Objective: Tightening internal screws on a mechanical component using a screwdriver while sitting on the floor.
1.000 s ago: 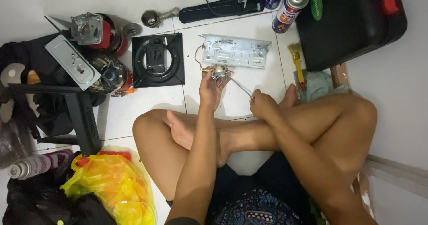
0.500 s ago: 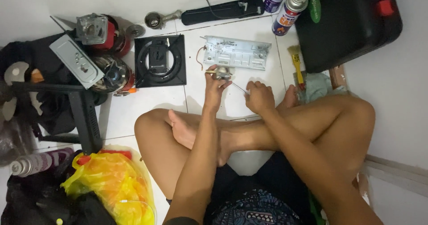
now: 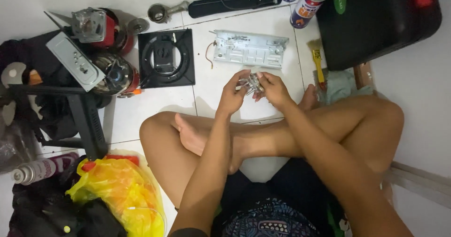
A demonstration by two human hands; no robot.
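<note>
Head view shows a person sitting cross-legged on the white tiled floor. At the far left lie a yellow plastic bag and a black square frame. Next, the left hand and the right hand are both curled tight around a small shiny metal part, held above the floor, just in front of a grey metal plate. It looks unfinished: pieces lie apart. A spray can stands further right.

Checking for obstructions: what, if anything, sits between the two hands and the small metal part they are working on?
Nothing visible. The left hand and right hand both already grip the small metal part directly, above the bare white tile floor. The grey metal plate lies beyond it, apart.
</note>
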